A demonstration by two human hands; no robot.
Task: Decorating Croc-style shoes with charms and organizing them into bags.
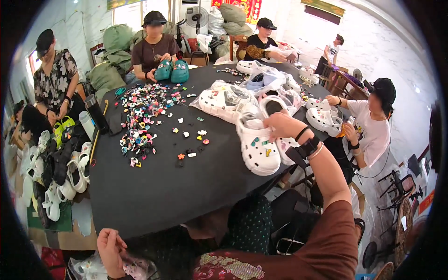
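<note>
My right hand (281,124) reaches over the table and grips a white clog (259,147) near its heel opening, its fingers partly hidden. Small coloured charms sit on the clog's toe. Right beside it stands another white clog (284,148), partly covered by my wrist. My left hand (111,249) hangs off the table's near left edge, fingers loosely bent and apart, with nothing visible in them. Below it is a clear plastic bag (140,267) with light clogs inside. A large heap of colourful shoe charms (144,114) covers the table's left part.
The dark table (200,196) fills the middle. Bagged white clogs (219,100) lie beyond my right hand. Several people sit or stand around; one handles teal clogs (179,72). A black bottle (96,114) and a shoe pile (58,168) stand left.
</note>
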